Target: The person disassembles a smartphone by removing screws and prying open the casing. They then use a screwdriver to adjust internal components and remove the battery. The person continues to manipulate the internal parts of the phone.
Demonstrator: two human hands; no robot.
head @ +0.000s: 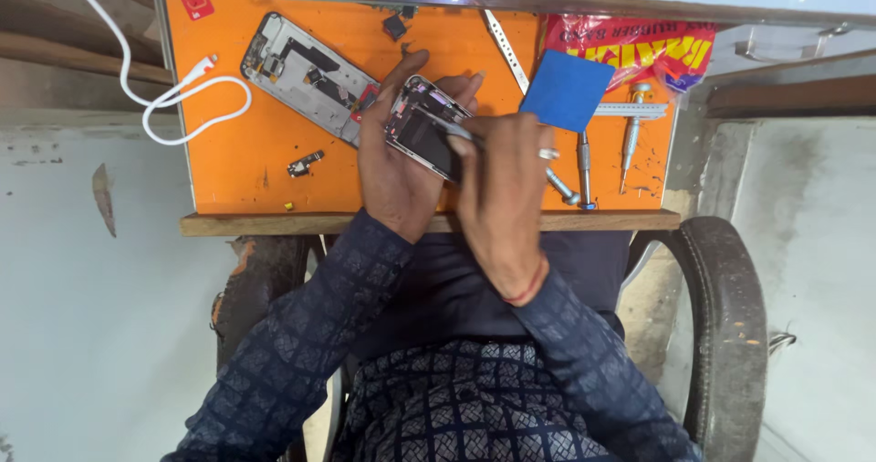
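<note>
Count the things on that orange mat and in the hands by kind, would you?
Opened phones: 2, one in the left hand at, one on the mat
Screwdrivers: 2
Blue squares: 1
White cables: 1
Red bags: 1
Total: 7

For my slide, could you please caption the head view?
Left hand holds an opened phone over an orange mat while the right hand works it with a thin tool.

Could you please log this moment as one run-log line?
left hand: holds opened phone | right hand: thin tool on phone | orange mat: second opened phone, screwdrivers
</note>
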